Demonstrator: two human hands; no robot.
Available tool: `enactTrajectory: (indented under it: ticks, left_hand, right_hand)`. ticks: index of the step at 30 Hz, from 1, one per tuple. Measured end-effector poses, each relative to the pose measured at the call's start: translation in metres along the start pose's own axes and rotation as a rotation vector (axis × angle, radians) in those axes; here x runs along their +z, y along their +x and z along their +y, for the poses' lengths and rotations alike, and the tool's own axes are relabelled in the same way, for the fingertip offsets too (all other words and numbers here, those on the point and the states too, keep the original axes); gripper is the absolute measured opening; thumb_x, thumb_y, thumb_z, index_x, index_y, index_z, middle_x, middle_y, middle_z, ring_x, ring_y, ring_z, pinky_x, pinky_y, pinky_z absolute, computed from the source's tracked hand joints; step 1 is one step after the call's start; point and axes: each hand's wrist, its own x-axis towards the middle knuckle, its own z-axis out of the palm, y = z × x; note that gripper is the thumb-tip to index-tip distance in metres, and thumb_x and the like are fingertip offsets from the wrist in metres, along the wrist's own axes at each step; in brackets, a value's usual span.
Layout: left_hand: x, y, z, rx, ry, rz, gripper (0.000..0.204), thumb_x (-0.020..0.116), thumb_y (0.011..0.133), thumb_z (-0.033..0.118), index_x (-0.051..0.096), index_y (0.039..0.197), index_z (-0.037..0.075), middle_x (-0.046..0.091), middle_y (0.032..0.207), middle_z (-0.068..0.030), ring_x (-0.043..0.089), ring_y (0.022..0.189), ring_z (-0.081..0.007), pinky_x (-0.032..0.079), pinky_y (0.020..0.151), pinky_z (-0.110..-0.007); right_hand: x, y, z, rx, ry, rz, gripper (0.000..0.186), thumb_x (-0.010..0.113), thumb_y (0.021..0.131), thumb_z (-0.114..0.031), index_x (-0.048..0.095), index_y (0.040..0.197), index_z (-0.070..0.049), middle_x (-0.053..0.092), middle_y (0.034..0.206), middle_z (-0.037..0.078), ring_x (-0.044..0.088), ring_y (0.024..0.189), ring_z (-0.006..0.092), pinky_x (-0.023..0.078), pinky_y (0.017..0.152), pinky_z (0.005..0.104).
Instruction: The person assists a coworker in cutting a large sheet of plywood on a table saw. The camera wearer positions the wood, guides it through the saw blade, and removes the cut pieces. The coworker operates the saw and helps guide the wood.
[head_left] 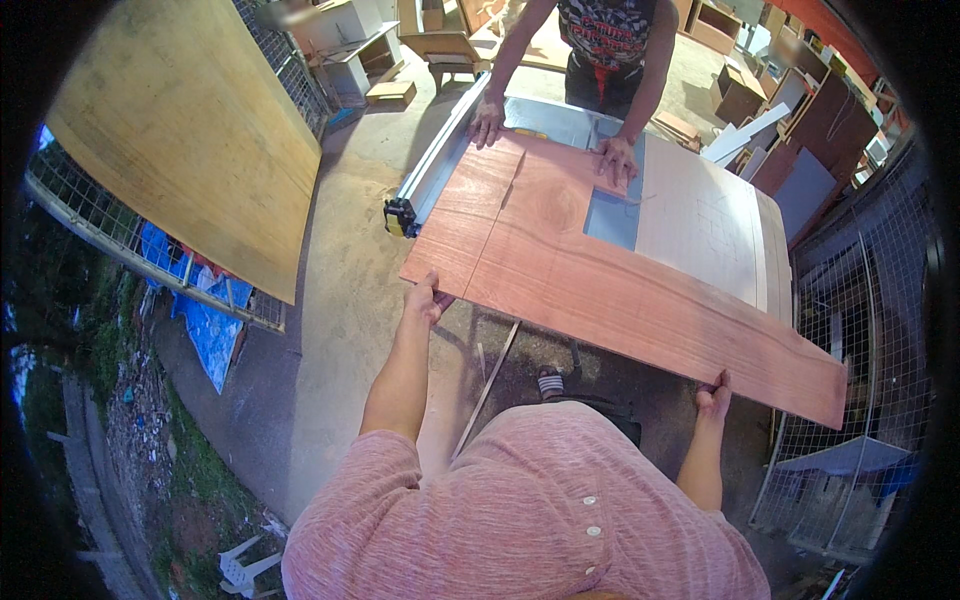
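A reddish-brown plywood panel [570,255] with a notch on its far side lies across a table saw [612,215] and overhangs its near edge. A dark straight line crosses the panel near its left end; whether it is a full cut I cannot tell. My left hand [430,298] grips the near left edge, thumb on top and fingers beneath. Farther right, my right hand [713,395] holds the same edge in the same way. On the far side a co-worker presses one hand [487,122] on the left corner and the other [618,160] beside the notch.
The saw's metal rail [440,150] runs along its left side. A pale board [700,215] extends the surface to the right. At left a large plywood sheet [200,130] leans on a wire fence. Wooden cabinets and offcuts [790,130] crowd the back right. A thin strip [487,390] stands below.
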Motion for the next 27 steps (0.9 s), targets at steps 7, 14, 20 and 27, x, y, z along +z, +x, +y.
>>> enactTrajectory:
  ticks: [7, 14, 20, 27]
  left_hand:
    - [-0.008, 0.002, -0.001, 0.006, 0.008, 0.004, 0.025, 0.052, 0.091, 0.025, 0.053, 0.108, 0.007, 0.06, 0.099, -0.0096, 0.06, 0.093, -0.0259, 0.051, 0.081, -0.043]
    - [-0.01, 0.012, -0.007, -0.019, 0.032, -0.031, 0.026, 0.055, 0.089, 0.025, 0.052, 0.109, 0.009, 0.06, 0.1, -0.0084, 0.06, 0.09, -0.0261, 0.051, 0.079, -0.046]
    - [-0.072, 0.075, -0.013, -0.11, -0.168, -0.361, 0.047, 0.05, 0.091, 0.031, 0.042, 0.125, 0.0, 0.047, 0.126, -0.0178, 0.049, 0.112, -0.0314, 0.044, 0.094, -0.048]
    - [-0.04, 0.015, -0.011, 0.026, -0.03, -0.064, 0.029, 0.052, 0.091, 0.024, 0.053, 0.112, 0.004, 0.059, 0.11, -0.0126, 0.057, 0.103, -0.0266, 0.049, 0.089, -0.043]
  right_hand:
    - [0.002, -0.01, 0.005, -0.007, -0.039, -0.07, 0.019, 0.051, 0.089, -0.014, 0.057, 0.104, -0.003, 0.064, 0.105, 0.011, 0.06, 0.099, 0.0229, 0.05, 0.088, 0.0432]
    - [-0.004, -0.01, 0.004, -0.073, -0.024, 0.065, 0.034, 0.041, 0.093, -0.019, 0.045, 0.124, -0.006, 0.055, 0.121, 0.011, 0.052, 0.112, 0.0286, 0.044, 0.093, 0.051]
    - [-0.056, 0.047, -0.014, 0.156, -0.157, -0.514, 0.031, 0.047, 0.091, -0.024, 0.051, 0.116, -0.007, 0.059, 0.11, 0.007, 0.06, 0.091, 0.0202, 0.051, 0.056, 0.029]
    - [0.002, -0.027, 0.011, -0.03, 0.098, -0.018, 0.033, 0.046, 0.092, -0.023, 0.048, 0.119, -0.004, 0.055, 0.12, 0.011, 0.053, 0.11, 0.0257, 0.045, 0.093, 0.0423]
